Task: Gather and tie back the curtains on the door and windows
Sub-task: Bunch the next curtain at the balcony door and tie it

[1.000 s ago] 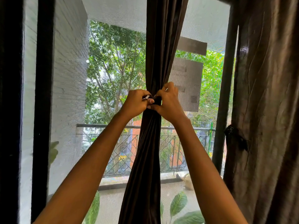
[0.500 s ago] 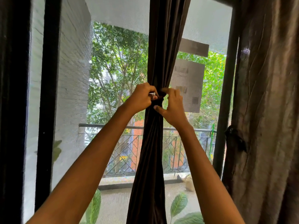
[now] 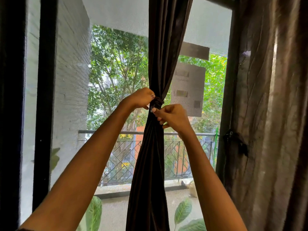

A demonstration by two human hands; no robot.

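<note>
Centre curtain [image 3: 150,164], tie [image 3: 157,102] now knotted round it: right hand [image 3: 173,116] has dropped just below, pinching the tie's end; left hand [image 3: 141,98] grips the tie (fastening judged nearly complete).

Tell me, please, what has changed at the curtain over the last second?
The right hand slid down and now pinches the tie from below, so the wrapped tie shows between the hands. The left hand stays gripping it; the gathered curtain hangs as before.
</note>
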